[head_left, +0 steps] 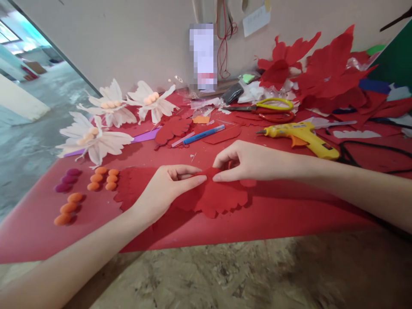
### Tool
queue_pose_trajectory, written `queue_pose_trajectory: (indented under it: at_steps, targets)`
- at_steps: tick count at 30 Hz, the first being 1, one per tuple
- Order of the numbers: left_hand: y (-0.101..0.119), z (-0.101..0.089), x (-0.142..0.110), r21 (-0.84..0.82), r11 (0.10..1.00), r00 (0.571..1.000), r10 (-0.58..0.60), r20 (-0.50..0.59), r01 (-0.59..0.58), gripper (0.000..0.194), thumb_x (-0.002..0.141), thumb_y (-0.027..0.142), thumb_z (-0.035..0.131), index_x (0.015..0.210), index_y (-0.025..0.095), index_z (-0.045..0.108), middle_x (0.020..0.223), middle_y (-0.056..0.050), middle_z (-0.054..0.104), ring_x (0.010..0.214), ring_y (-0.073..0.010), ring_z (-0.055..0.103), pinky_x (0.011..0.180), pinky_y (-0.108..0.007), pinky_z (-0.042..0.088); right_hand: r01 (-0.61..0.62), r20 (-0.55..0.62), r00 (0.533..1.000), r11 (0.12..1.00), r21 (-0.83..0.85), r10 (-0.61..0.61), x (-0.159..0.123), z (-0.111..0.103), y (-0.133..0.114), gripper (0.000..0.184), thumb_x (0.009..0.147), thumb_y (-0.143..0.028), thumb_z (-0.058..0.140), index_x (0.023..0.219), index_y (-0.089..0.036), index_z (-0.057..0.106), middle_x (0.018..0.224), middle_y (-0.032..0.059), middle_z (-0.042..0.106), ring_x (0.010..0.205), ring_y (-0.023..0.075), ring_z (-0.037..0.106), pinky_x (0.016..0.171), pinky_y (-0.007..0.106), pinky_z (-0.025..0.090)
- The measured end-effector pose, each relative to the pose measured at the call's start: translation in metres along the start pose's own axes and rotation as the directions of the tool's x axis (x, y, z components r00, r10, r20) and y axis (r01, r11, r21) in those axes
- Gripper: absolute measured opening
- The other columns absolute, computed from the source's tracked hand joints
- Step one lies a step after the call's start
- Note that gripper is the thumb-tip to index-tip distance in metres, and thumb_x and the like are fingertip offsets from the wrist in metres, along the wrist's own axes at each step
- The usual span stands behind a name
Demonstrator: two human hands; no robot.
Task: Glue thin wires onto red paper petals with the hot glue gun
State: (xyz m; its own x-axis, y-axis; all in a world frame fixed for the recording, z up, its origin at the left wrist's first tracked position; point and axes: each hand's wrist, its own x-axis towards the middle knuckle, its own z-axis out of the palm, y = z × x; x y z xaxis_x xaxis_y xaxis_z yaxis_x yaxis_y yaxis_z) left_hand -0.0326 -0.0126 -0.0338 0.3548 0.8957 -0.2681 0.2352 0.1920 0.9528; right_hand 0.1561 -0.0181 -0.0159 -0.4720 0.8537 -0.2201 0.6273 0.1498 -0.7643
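Observation:
Between my two hands is a red scalloped petal [222, 195], cut from felt or paper; I cannot tell which. The thumb and fingers of my left hand [177, 178] pinch its upper left edge. My right hand [233, 163] pinches the same edge just to the right, its fingertips partly hidden behind the petal. Another red scalloped piece [131, 182] lies on the table under and beyond my left wrist. Left of it are several orange pompoms [68, 208] and a row of purple pompoms [67, 180].
Pale fabric flowers [96, 139] stand at the left of the red table [273, 219]. A blue pen [204, 134], yellow-handled scissors [273, 104] and a yellow glue gun [305, 136] lie beyond my hands. Large red flowers [331, 77] and scraps pile up at the back right.

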Motion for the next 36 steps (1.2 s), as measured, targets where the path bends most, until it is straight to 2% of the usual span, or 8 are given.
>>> queue_pose_trajectory:
  at_steps: [8,13,16,19,23,25,30,36]
  targets:
    - [-0.001,0.004,-0.005,0.013,0.999,0.999,0.035,0.010,-0.035,0.006,0.058,0.025,0.072,0.054,0.020,0.069,0.053,0.005,0.065,0.047,-0.0067,0.053,0.044,-0.013,0.039,0.008,0.038,0.999,1.000,0.030,-0.009,0.000,0.008,-0.003,0.020,0.073,-0.033,0.054,0.066,-0.015,0.055,0.058,-0.0039,0.047,0.052,0.0057,0.039,0.049,0.020,0.030]
    - [0.002,0.003,-0.005,-0.142,0.990,0.999,-0.009,-0.037,0.004,0.008,0.055,0.024,0.076,0.055,0.021,0.069,0.057,0.005,0.068,0.051,-0.0069,0.058,0.047,-0.011,0.043,-0.014,0.123,0.992,0.998,-0.060,0.022,-0.004,-0.005,-0.003,0.033,0.074,-0.035,0.052,0.054,-0.016,0.034,0.053,-0.0060,0.028,0.048,0.0042,0.026,0.045,0.022,0.020]
    - [0.003,0.003,-0.004,-0.240,0.971,0.997,-0.021,-0.071,0.004,0.010,0.054,0.024,0.078,0.055,0.020,0.068,0.058,0.005,0.068,0.052,-0.0058,0.060,0.049,-0.009,0.044,-0.005,0.125,0.992,0.994,-0.113,0.020,-0.008,-0.017,-0.003,0.032,0.074,-0.033,0.052,0.053,-0.016,0.035,0.053,-0.0060,0.030,0.048,0.0042,0.026,0.045,0.023,0.020]
    - [0.004,0.004,-0.004,-0.309,0.951,0.999,-0.019,-0.047,0.003,0.011,0.054,0.021,0.078,0.054,0.020,0.067,0.054,0.006,0.066,0.048,-0.0038,0.058,0.047,-0.008,0.043,-0.019,0.025,0.999,0.992,-0.123,0.022,-0.011,-0.028,-0.003,0.026,0.074,-0.036,0.054,0.058,-0.017,0.050,0.055,-0.0051,0.044,0.050,0.0050,0.035,0.047,0.022,0.024]
    - [0.002,0.004,-0.005,-0.269,0.959,0.989,-0.055,0.139,0.091,0.010,0.055,0.020,0.076,0.054,0.017,0.067,0.051,0.004,0.065,0.045,-0.0061,0.057,0.048,-0.013,0.047,-0.001,-0.189,0.982,0.999,0.039,0.008,-0.010,-0.028,-0.008,0.028,0.072,-0.041,0.058,0.057,-0.017,0.055,0.056,-0.0039,0.050,0.051,0.0056,0.040,0.049,0.022,0.029]
    - [0.000,0.003,-0.007,-0.218,0.970,0.974,-0.054,0.218,0.103,0.008,0.060,0.023,0.074,0.062,0.017,0.070,0.058,0.002,0.069,0.055,-0.0106,0.062,0.056,-0.018,0.052,0.019,-0.225,0.974,0.993,0.115,0.007,-0.009,-0.020,-0.011,0.028,0.070,-0.038,0.060,0.054,-0.016,0.054,0.054,-0.0042,0.049,0.049,0.0051,0.040,0.049,0.022,0.030]
    - [-0.001,0.003,-0.012,-0.069,0.998,0.982,0.019,0.187,-0.006,0.012,0.070,0.029,0.069,0.067,0.019,0.073,0.066,0.000,0.072,0.065,-0.0145,0.066,0.065,-0.020,0.052,0.052,-0.167,0.986,0.971,0.235,-0.013,-0.007,0.000,-0.013,0.019,0.070,-0.032,0.061,0.062,-0.015,0.062,0.055,-0.0039,0.053,0.048,0.0052,0.042,0.046,0.021,0.033]
    - [0.001,0.003,-0.011,-0.067,0.997,0.989,0.034,0.142,-0.025,0.012,0.069,0.030,0.069,0.064,0.020,0.073,0.062,0.001,0.071,0.061,-0.0137,0.066,0.060,-0.018,0.051,0.073,-0.328,0.945,0.960,0.269,0.020,-0.004,-0.009,-0.009,0.016,0.062,-0.033,0.068,0.060,-0.017,0.065,0.057,-0.0030,0.058,0.053,0.0068,0.047,0.054,0.023,0.037]
